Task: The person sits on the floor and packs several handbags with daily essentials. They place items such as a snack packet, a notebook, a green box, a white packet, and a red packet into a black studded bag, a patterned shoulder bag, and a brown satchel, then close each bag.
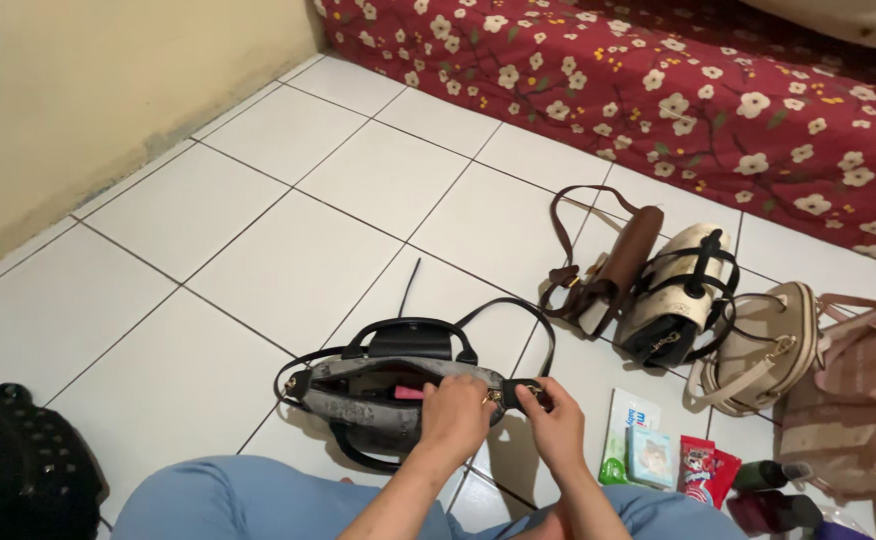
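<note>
**A:** Start with the big things. Where is everything, taking the grey handbag (378, 400) as the mark?

**B:** Beyond the handbag, along the far edge of the white tiled floor (288, 250), you have the red mattress with white flowers (658, 90). To the right of the handbag lie four more bags: a pink bag (858, 400) farthest off, a beige bag (758, 350), a cream and black bag (673, 300), and a brown bag (603, 270) nearest. Far left of the handbag sits a black studded bag (18, 460). Just right of it, close to you, are small packets (648, 440) and dark bottles (768, 490).

**A:** And your hands?

**B:** Your left hand (453, 415) is on the handbag's open top, fingers curled down over the rim by the right end, gripping the edge. Your right hand (556, 420) is closed in a pinch on the handbag's right end tab, where the black strap (518, 310) joins.

**A:** So the handbag sits where?

**B:** On the floor just before your knees, upright, mouth open, under and left of both hands. A pink item (410, 393) shows inside, just left of your left hand.
</note>
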